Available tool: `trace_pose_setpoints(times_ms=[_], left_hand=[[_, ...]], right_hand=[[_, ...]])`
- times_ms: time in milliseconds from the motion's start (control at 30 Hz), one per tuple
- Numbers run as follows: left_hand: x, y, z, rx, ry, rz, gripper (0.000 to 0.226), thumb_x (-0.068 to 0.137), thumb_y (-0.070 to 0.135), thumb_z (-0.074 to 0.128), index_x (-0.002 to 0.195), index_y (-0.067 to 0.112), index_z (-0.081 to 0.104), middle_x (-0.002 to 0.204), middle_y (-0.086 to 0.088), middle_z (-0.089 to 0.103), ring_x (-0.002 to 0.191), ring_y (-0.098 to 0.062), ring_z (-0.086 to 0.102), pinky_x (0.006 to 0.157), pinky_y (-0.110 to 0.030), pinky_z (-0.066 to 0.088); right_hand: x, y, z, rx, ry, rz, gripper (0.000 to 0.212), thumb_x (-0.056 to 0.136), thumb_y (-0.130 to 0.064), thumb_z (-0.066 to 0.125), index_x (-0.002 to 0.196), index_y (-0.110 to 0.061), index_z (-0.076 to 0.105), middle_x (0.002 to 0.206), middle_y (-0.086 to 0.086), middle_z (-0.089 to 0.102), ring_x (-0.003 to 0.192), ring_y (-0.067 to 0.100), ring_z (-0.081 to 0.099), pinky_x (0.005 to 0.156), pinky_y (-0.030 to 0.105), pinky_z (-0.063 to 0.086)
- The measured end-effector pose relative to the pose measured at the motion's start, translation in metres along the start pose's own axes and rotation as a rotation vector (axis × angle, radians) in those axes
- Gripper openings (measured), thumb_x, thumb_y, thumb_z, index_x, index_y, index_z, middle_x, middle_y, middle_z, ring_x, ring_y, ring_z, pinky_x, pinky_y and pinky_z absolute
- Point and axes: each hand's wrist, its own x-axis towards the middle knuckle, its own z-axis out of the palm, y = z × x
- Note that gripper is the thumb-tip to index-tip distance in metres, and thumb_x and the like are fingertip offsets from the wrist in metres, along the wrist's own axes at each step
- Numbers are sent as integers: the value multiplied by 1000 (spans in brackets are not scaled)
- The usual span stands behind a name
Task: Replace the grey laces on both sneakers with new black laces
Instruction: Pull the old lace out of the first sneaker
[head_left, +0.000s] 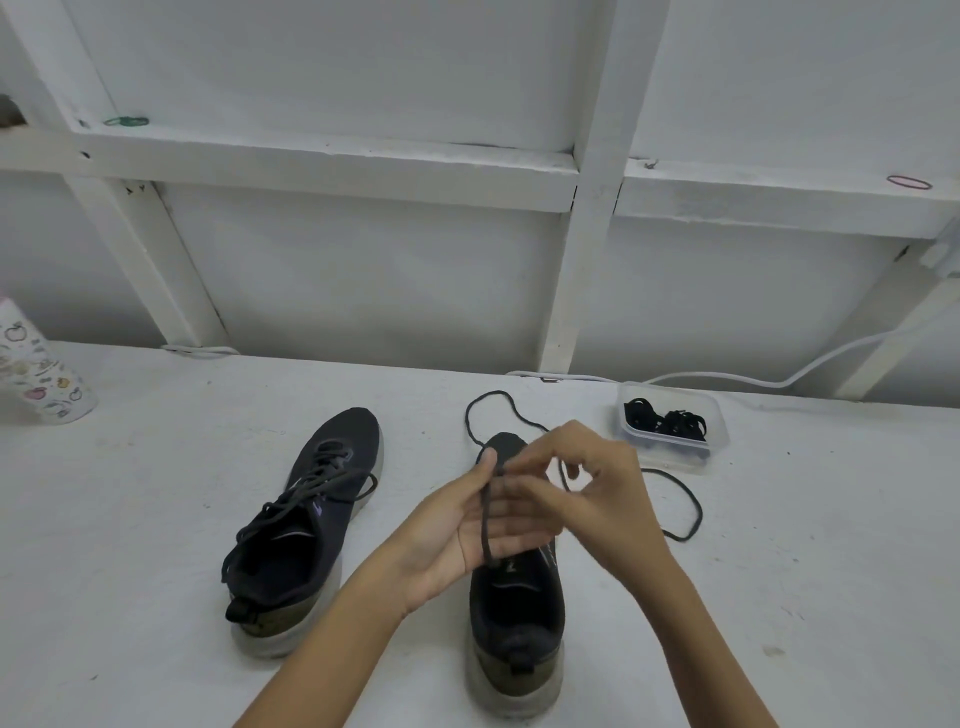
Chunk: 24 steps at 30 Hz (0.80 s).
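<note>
A white-painted surface (156, 519) runs back to a white wall (363, 286) braced with white wooden posts (587, 260) and a horizontal ledge (332, 166). A green rubber band (126, 121) and a pink rubber band (909, 182) lie on the ledge. A white cable (779, 383) trails along the surface's far edge under soft, even light.

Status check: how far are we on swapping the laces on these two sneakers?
Nothing finished: the new black laces sit in the clear plastic tub. In hand: the left hand and right hand pinch the loose dark grey lace above the right black sneaker. Left: relacing it, and the left black sneaker, fully laced in grey.
</note>
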Motion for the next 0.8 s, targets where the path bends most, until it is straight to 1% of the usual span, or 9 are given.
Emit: trace_pose_setpoints(times_ms=[133,233,300,367,400,467,567,667,800], left_hand=[[0,1,-2,61,-5,16,48,97,39,42,84,10,77,94,-15,72,86,-20,71,72,-26,56],[-1,1,1,134,-21,28,37,92,32,51,97,4,74,100,-19,71,87,-22,70,68,-24,55],[-1,-1,1,146,-21,37,38,88,29,54,103,-2,71,104,-24,70,92,-28,71,73,-27,58],[1,-2,0,135,-41,25,37,89,27,54,102,-5,68,103,-26,70,91,-30,72,75,-29,59],[1,-2,1,140,-56,20,37,90,27,53,101,-6,67,103,-27,70,90,-29,72,76,-29,59],[0,-2,3,146,-80,21,37,90,27,53,100,-5,68,102,-26,70,89,-28,72,75,-28,59],[-1,-3,5,150,-79,32,36,90,28,53,98,-3,68,100,-25,70,87,-27,72,76,-28,59],[-2,-5,3,157,-86,52,35,91,28,53,99,-2,69,101,-24,70,87,-26,72,77,-28,59],[-3,-7,2,180,-102,94,30,91,24,53,100,2,70,101,-21,71,88,-23,71,76,-24,57]], right_hand=[[-15,-1,0,-139,-154,-60,7,71,-18,76,75,-23,76,74,-22,63,78,6,58,67,22,46],[-10,-3,-9,-89,-299,-56,5,75,-23,81,78,-24,76,78,-20,67,82,8,57,75,24,44],[-1,1,-18,65,-234,-2,7,83,-22,75,90,-21,77,88,-13,72,89,14,62,78,28,46],[11,13,-25,96,-178,47,15,90,-16,66,103,-20,74,100,-9,72,98,19,63,79,33,46],[17,20,-26,51,-213,48,21,92,-11,63,108,-20,73,106,-8,71,103,19,62,81,33,46],[24,33,-21,-17,-386,29,30,91,-3,62,114,-19,72,114,-6,69,112,18,59,90,28,45],[28,43,-12,17,-524,46,21,90,-4,61,103,-13,75,120,0,66,117,15,58,97,26,45],[31,42,-11,139,-417,75,15,89,-6,62,92,-10,76,110,2,70,109,20,63,92,28,49],[38,41,-9,186,-182,50,24,87,8,61,95,-9,77,87,3,74,87,19,68,83,29,53]])
